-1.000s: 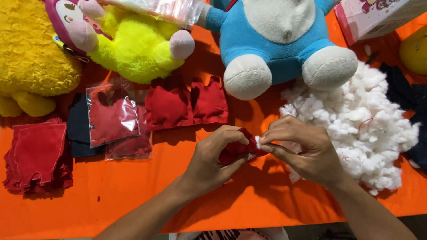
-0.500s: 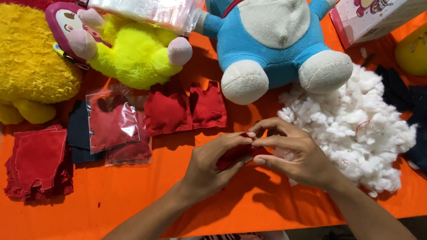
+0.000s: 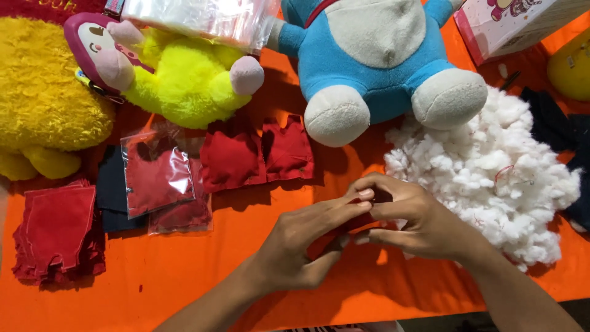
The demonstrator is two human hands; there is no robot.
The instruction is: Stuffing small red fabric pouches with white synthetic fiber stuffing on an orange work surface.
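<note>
Small red fabric piece (image 3: pixel 344 226) sits between both hands, just above the orange tablecloth (image 3: pixel 184 270), beside the loose heap of white fluffy stuffing (image 3: pixel 491 178). Mostly hidden by fingers; only a sliver of red shows.

Step in hand, my read: working the fabric piece at its edge or opening, either packing fill in or pinching it closed. Can't tell which, the opening is covered. Any further move calls for a steady pinch on the edge with one hand while the other does the fine work.

Left hand (image 3: pixel 301 246): fingers extended and pressed together onto the piece, thumb under it, clamped on the fabric. Right hand (image 3: pixel 418 224): curled around the far side, fingertips pinching the same piece, closed on it.

Around it: two stuffed red fabric pouches (image 3: pixel 258 154) lying flat, touching each other; clear plastic bags with red pieces inside (image 3: pixel 160 175); stack of flat red cloth cutouts (image 3: pixel 55 233) at left; blue-and-white plush toy (image 3: pixel 381 61), neon-yellow plush (image 3: pixel 184 80) behind.
</note>
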